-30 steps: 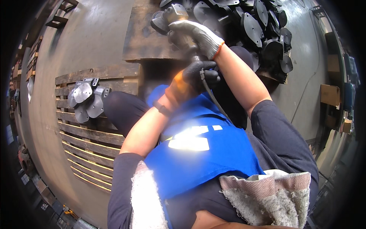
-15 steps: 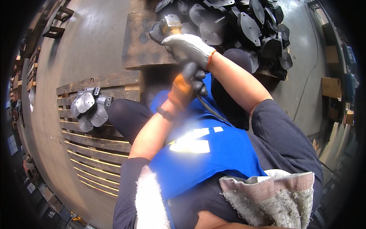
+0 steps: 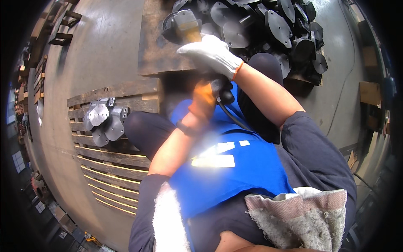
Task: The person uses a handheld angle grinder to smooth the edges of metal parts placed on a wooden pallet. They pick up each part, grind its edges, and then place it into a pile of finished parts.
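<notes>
An angle grinder [image 3: 187, 26] with a grey metal head and a yellow-brown section is held over the edge of a wooden board. My right hand [image 3: 213, 54], in a white knit glove with an orange cuff, closes around its body just behind the head. Lower down, my left hand [image 3: 206, 97], in an orange glove with dark fingers, grips the rear end, where a cord [image 3: 231, 114] comes out. Glare and blur soften the left fingers. The grinder's disc side is mostly hidden by its guard.
A wooden board [image 3: 157, 59] lies ahead, with a heap of dark metal plates [image 3: 277, 28] on the right. To my left, several grey plate parts [image 3: 113, 126] rest on a slatted pallet [image 3: 111, 157]. Cardboard boxes [image 3: 369, 93] stand at the far right.
The grinder's head has turned and tilted slightly in my hands, and my right glove has shifted a little on its body. The whole view has moved slightly; both hands keep their grip.
</notes>
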A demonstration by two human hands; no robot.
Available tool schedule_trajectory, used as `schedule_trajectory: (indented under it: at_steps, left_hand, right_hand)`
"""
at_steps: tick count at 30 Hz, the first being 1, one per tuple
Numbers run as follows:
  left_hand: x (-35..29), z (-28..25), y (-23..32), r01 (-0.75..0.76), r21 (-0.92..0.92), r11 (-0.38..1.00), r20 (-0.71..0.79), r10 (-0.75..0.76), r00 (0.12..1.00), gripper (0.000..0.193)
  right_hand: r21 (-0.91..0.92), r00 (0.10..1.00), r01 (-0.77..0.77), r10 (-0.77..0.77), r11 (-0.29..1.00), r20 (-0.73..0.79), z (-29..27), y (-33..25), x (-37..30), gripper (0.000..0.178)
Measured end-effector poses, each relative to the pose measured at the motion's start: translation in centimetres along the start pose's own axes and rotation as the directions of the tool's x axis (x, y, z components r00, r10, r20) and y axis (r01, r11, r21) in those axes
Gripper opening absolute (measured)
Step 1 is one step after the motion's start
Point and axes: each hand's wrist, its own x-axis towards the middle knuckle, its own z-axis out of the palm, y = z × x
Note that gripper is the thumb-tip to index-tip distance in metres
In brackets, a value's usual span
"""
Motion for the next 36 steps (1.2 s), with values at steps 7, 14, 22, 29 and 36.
schedule_trajectory:
  at_steps: [7,14,22,29,36]
  left_hand:
    - [-0.4,0.9,1.2,0.281,-0.349,0.894,0.011,-0.296,0.955,0.018]
    - [0.6,0.5,1.1,-0.055,0.372,0.927,0.083,0.025,0.996,0.022]
    - [0.6,2.1,3.0,0.378,-0.137,0.915,0.22,-0.344,0.913,0.028]
    - [-1.4,-0.2,-1.5,0.049,0.315,0.948,0.451,-0.195,0.871,0.019]
    - [0.8,-3.1,-1.5,0.21,0.456,0.865,0.342,-0.388,0.856,0.027]
  right_hand:
    - [0.332,0.999,-0.049,0.047,0.942,0.016,0.2,-1.6,-1.7,0.043]
    - [0.531,0.971,-0.229,0.152,0.816,0.184,-1.0,-0.1,-1.0,0.047]
    - [0.847,0.88,-0.467,0.047,0.255,0.472,-1.4,1.7,-2.8,0.026]
    - [0.842,0.906,-0.422,0.11,0.335,0.41,-3.4,2.2,-5.1,0.027]
    - [0.934,0.966,-0.26,0.054,0.246,0.255,-6.4,2.0,-6.4,0.025]
